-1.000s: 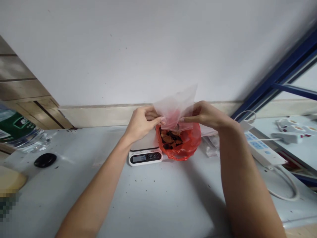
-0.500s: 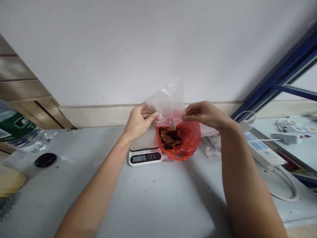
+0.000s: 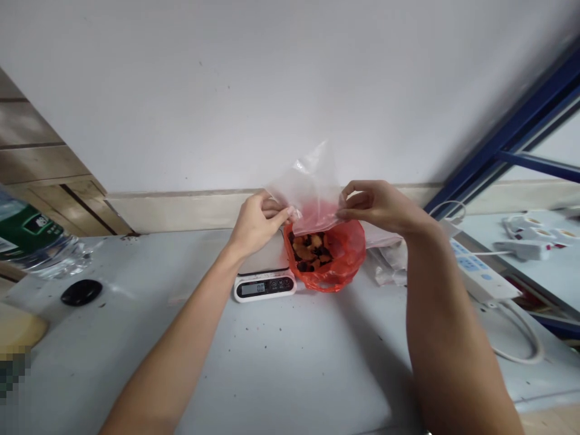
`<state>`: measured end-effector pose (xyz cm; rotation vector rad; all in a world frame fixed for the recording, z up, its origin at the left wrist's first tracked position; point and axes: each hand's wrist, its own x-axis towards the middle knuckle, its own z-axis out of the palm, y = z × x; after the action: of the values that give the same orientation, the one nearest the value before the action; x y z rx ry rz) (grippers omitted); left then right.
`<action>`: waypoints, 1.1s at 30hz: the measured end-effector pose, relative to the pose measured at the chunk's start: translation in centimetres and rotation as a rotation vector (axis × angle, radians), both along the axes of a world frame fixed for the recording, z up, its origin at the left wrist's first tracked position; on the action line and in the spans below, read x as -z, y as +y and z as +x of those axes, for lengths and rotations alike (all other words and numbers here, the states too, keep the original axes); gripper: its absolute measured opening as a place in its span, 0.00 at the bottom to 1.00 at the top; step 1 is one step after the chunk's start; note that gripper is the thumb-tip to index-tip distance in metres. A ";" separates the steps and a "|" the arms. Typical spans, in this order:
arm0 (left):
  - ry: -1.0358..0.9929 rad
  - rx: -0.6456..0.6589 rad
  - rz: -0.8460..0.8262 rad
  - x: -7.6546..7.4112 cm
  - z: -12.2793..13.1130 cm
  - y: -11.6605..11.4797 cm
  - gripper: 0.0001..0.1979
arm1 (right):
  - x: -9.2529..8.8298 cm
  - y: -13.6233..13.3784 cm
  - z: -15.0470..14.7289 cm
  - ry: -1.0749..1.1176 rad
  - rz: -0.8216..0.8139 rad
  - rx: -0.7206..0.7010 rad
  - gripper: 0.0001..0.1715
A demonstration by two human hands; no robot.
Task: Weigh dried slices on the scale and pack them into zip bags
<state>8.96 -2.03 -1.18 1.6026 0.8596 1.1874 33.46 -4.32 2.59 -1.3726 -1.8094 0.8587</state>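
Tabletop [image 3: 272, 380]: grey, dark specks [image 3: 280, 329] | Wall [image 3: 226, 121]: white, marked | Blue frame [image 3: 489, 151]: right side | Left hand [image 3: 258, 223], right hand [image 3: 380, 208]: pinching clear bag [image 3: 308, 181]

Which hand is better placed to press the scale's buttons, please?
Probably the left hand: it is nearer the scale; the right hand is farther off, by the red bag. Both hold the clear bag.

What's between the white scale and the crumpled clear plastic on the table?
The red bag, with brown pieces inside, sits between them in the head view.
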 end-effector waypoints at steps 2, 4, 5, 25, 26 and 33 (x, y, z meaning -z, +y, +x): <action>0.033 0.009 0.002 0.0 0.0 0.0 0.10 | 0.0 0.1 -0.1 -0.002 0.019 0.017 0.29; 0.071 -0.019 0.013 -0.3 -0.5 0.1 0.13 | 0.0 0.1 -0.1 -0.013 0.067 0.013 0.28; 0.073 -0.055 0.030 -0.6 -0.9 0.2 0.15 | -0.1 0.1 -0.1 -0.019 0.091 0.001 0.27; 0.270 -0.317 0.157 -2.3 -12.3 0.9 0.17 | 2.0 0.8 -10.1 0.152 0.148 0.045 0.17; 0.321 -0.316 0.087 -2.2 -13.8 1.1 0.17 | 2.2 0.7 -11.5 0.095 0.232 0.048 0.14; 0.542 -0.295 -0.192 -0.7 -20.8 1.5 0.14 | 4.7 -2.2 -22.3 -0.761 0.567 -0.343 0.24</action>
<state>-11.85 -0.54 -0.53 1.7005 1.5520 0.8305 11.21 -6.51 -2.09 -1.0829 -2.6445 -0.1021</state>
